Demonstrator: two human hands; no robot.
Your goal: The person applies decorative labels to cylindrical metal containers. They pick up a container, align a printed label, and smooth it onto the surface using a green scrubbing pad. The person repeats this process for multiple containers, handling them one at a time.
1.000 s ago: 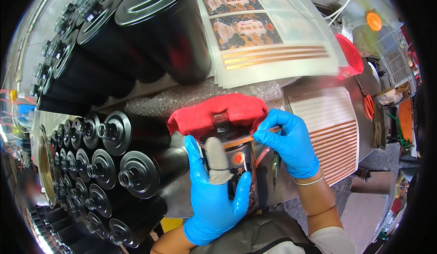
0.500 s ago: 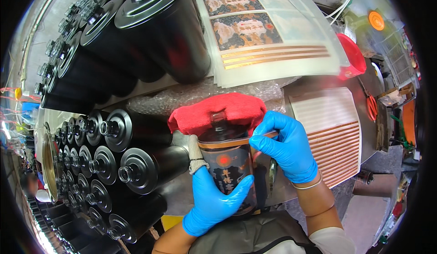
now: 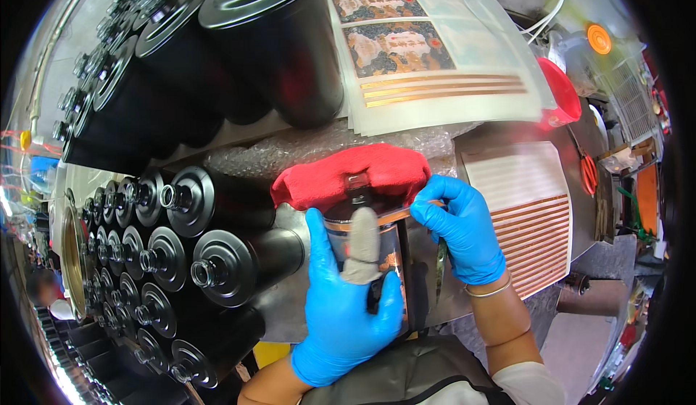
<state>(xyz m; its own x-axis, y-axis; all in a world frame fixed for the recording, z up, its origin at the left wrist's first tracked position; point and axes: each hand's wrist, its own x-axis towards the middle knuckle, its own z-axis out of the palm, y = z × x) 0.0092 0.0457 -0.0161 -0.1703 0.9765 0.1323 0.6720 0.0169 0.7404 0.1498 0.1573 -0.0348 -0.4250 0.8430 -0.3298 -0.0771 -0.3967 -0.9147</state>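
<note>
A dark bottle (image 3: 390, 245) with a clear neck and a printed label leans on a folded red cloth (image 3: 341, 167). Around its shoulder runs a thin copper-coloured strip (image 3: 393, 217), its right part standing off the bottle. My left hand (image 3: 344, 311), blue-gloved, lies against the front of the bottle with its fingers apart. One finger wears a grey cloth cover (image 3: 361, 242) and presses near the strip. My right hand (image 3: 460, 227), also gloved, pinches the strip's free end. Below its palm hangs a narrow dark pointed piece (image 3: 441, 263), its kind unclear.
Several black bottles (image 3: 235, 267) lie stacked at left; more stand (image 3: 283, 57) at the upper left. Printed label sheets (image 3: 486, 108) lie at the far side, a sheet of copper strips (image 3: 518, 162) at right. Red-handled scissors (image 3: 589, 173) and a red container (image 3: 558, 89) are beyond.
My left hand's covered finger has swung from the bottle's left side to its front, over the label. The right hand, still pinching the strip, has shifted slightly right.
</note>
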